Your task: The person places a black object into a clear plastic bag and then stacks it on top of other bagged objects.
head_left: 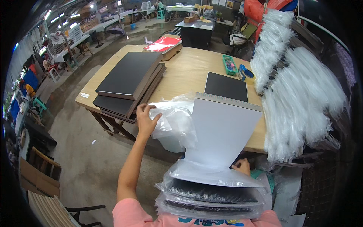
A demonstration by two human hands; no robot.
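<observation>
My left hand [146,120] has its thumb and fingers curled around the edge of a crumpled clear plastic bag [174,123] at the table's near edge. To its right a large white pad [223,130], with a row of holes or binding along its far edge, leans from the table toward me. My right hand [242,166], partly hidden, grips the pad's lower right edge with curled fingers. Against my body rests a stack of plastic-wrapped dark and white pads [213,191]. A flat black board [226,86] lies just beyond the white pad.
On the wooden table [189,66] are a pile of thick black boards [128,73], a red-topped stack [163,44], a green basket [230,65] and a tape roll [247,73]. Bundles of clear plastic bags [298,102] crowd the right. A folding chair [56,204] stands lower left.
</observation>
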